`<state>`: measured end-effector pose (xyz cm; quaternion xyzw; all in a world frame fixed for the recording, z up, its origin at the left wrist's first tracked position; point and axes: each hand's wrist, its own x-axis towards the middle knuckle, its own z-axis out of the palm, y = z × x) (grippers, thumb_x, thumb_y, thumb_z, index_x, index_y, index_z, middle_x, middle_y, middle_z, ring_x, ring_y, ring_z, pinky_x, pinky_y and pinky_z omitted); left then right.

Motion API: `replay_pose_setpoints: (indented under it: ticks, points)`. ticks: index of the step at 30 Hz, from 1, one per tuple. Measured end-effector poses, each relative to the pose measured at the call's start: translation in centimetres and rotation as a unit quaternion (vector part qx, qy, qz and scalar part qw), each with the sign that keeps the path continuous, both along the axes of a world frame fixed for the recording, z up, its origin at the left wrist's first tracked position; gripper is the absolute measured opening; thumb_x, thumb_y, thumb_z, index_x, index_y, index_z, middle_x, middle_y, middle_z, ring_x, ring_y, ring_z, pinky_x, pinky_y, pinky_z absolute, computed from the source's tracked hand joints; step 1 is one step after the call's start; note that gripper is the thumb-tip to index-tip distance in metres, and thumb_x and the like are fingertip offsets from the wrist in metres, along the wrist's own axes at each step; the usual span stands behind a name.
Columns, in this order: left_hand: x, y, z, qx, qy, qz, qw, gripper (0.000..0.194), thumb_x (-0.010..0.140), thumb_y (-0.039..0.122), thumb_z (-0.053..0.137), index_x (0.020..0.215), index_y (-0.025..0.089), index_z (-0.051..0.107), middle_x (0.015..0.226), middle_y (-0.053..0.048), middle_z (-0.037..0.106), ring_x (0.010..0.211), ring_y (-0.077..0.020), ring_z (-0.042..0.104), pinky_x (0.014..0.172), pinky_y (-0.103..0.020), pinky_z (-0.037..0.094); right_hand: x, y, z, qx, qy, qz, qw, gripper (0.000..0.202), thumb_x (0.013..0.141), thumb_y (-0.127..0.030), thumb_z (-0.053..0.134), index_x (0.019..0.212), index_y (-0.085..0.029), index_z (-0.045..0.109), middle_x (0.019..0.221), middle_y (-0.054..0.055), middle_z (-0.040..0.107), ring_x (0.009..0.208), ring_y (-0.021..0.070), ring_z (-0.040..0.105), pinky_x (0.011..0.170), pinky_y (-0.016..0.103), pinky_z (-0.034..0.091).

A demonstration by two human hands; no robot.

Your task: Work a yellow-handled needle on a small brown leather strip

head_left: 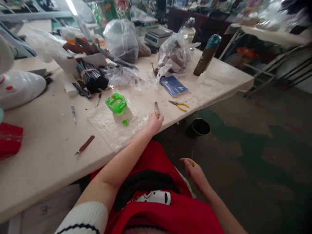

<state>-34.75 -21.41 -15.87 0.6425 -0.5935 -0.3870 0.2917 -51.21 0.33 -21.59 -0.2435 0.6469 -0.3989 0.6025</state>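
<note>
At the table's front edge, my left hand (155, 123) is closed around a small, pale object with a grey tip (156, 107); its exact kind is too blurred to tell. Lower and to the right, beside my red apron (156, 162), my right hand (196, 172) grips a thin-shafted tool with a yellow handle (192, 163), its shaft pointing up. Left of my left hand, a bright green dispenser-like container (116, 103) and a small green cap (125, 122) rest on a clear plastic sheet (104, 126). Yellow-handled pliers (180, 105) lie to its right.
A brown leather strap (85, 144) and a pen (73, 113) lie on the table (53, 169). Farther back are a blue booklet (173, 86), a bottle (207, 55), a bundle of black strips (92, 76) and plastic bags (123, 40). A black bin (200, 126) stands on the floor.
</note>
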Motion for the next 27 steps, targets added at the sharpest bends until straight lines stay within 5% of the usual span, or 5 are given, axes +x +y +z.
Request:
replay_pose_setpoints:
  ticks: [6,11,15,20,27]
  points:
    - [4.9,7.6,-0.2,-0.095,0.040,-0.084,0.991,0.040,0.082,0.019,0.045,0.120,0.009,0.046,0.133,-0.016,0.037,0.079,-0.0100,0.057,0.085,-0.028,0.047,2.6,0.5,-2.4,0.066,0.053,0.175,0.981,0.032,0.073,-0.041,0.057,0.088,-0.014,0.065,0.072,0.007,0.064,0.050,0.0111,0.049,0.047,0.025,0.039]
    - [10.0,12.1,-0.5,-0.091,0.008,-0.119,0.989,0.031,0.084,0.019,0.043,0.113,0.014,0.052,0.126,-0.010,0.047,0.093,-0.0131,0.056,0.095,-0.029,0.041,-4.9,-2.4,-2.8,0.047,0.359,0.071,0.929,0.036,0.078,-0.028,0.043,0.107,-0.010,0.056,0.125,0.020,0.047,0.116,0.0290,0.042,0.093,0.042,0.034]
    - [13.4,14.8,0.1,-0.043,-0.006,-0.106,0.993,0.028,0.085,0.020,0.043,0.109,0.014,0.055,0.112,-0.007,0.058,0.102,-0.0157,0.054,0.095,-0.029,0.040,-7.2,-3.6,-1.3,0.025,0.405,0.099,0.909,0.039,0.080,-0.040,0.039,0.106,-0.016,0.056,0.101,0.012,0.061,0.093,0.0245,0.056,0.084,0.039,0.039]
    - [20.7,17.3,3.6,-0.016,-0.077,-0.099,0.992,0.020,0.087,0.030,0.044,0.090,0.019,0.061,0.089,-0.002,0.064,0.084,-0.0148,0.057,0.078,-0.026,0.043,1.7,-5.1,0.9,0.004,0.337,0.241,0.910,0.054,0.067,-0.064,0.047,0.091,-0.017,0.058,0.077,0.006,0.061,0.072,0.0200,0.055,0.069,0.033,0.041]
    - [37.1,18.8,6.8,-0.016,-0.317,0.177,0.932,0.025,0.087,0.034,0.040,0.089,0.017,0.059,0.093,-0.006,0.060,0.089,-0.0178,0.053,0.081,-0.029,0.038,16.4,-8.6,7.9,-0.160,0.103,0.338,0.922,0.049,0.081,-0.057,0.038,0.110,-0.017,0.039,0.060,-0.003,0.045,0.054,0.0118,0.044,0.053,0.026,0.039]
